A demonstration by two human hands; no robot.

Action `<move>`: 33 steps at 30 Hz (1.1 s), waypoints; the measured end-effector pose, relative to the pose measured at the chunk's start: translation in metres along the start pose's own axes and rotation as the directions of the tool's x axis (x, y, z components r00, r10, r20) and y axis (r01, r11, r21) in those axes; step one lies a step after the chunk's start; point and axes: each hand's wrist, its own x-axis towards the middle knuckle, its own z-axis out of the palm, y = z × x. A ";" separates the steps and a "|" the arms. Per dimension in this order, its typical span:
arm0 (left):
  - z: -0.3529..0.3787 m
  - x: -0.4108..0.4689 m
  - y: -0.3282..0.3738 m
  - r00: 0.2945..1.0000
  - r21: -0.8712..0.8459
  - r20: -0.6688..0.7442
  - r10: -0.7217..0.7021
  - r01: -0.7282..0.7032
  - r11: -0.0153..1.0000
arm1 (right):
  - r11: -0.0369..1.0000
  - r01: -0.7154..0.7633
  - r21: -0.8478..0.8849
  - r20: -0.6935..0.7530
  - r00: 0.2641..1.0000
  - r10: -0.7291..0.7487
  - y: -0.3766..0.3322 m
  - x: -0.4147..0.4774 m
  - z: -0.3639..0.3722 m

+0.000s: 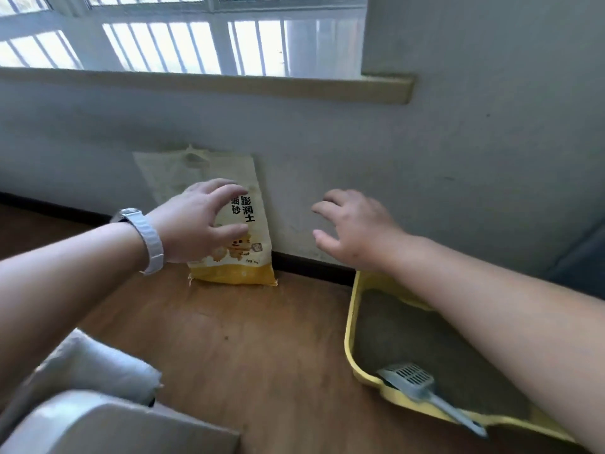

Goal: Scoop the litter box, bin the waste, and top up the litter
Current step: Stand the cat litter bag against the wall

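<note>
Left hand's fingers (226,188) spread wide and slightly curved, holding nothing, thumb out below them. They overlap the front of the litter bag (252,224); can't tell if they touch it. Left hand (199,221) covers the bag's middle left part. White watch (144,237) on that wrist, left of the bag, bare forearm running off toward the lower left.

Right hand's fingers (324,209) loosely curled, moderately apart, holding nothing. Right hand (357,227) is in the air right of the bag, clear of it, palm down, forearm running off to the lower right.

Litter bag: yellow and cream, printed characters and a cartoon on the front, upright on the wooden floor (262,339), leaning back against the grey wall (393,158). Top part is flat and looks partly empty, with a cut-out handle near the top.

Yellow litter box (352,326) on the floor right of the bag and nearer the camera, its far corner at the dark skirting. Grey litter (425,339) inside. Grey slotted scoop (422,388) lies in the box's near end, head on the litter, handle across the near rim. Right forearm passes over the box.

Below left of the bag, closest to the camera: blurred white object with a plastic liner (98,365), can't tell what exactly. Window sill (229,83) and barred window above the bag.
</note>
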 end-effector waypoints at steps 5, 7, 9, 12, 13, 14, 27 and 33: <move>0.015 -0.018 0.075 0.995 0.025 -0.080 0.051 -0.049 0.998 | 0.999 0.042 0.009 0.010 0.999 -0.042 0.033 -0.054 -0.012; 0.025 -0.031 0.104 0.996 0.053 -0.082 0.043 -0.039 0.998 | 0.997 0.068 0.024 0.016 0.998 -0.068 0.044 -0.076 -0.016; 0.034 -0.049 0.131 0.997 0.074 -0.076 0.024 -0.018 0.997 | 0.994 0.096 0.049 0.028 0.995 -0.097 0.053 -0.099 -0.018; 0.051 -0.080 0.171 0.998 0.090 -0.061 -0.019 0.025 0.996 | 0.986 0.134 0.095 0.039 0.990 -0.139 0.066 -0.133 -0.018; 0.057 -0.093 0.183 0.998 0.099 -0.047 -0.031 0.036 0.994 | 0.984 0.144 0.109 0.044 0.988 -0.149 0.070 -0.146 -0.018; 0.061 -0.104 0.193 0.999 0.118 -0.030 -0.036 0.039 0.992 | 0.982 0.148 0.121 0.045 0.987 -0.155 0.072 -0.156 -0.019; 0.080 -0.228 0.310 0.994 0.238 0.057 -0.098 0.082 0.968 | 0.930 0.324 0.172 0.111 0.932 -0.345 0.086 -0.294 -0.017; 0.162 -0.219 0.328 0.986 0.150 0.157 -0.060 0.037 0.988 | 0.958 0.228 0.174 0.200 0.945 -0.261 0.103 -0.345 0.024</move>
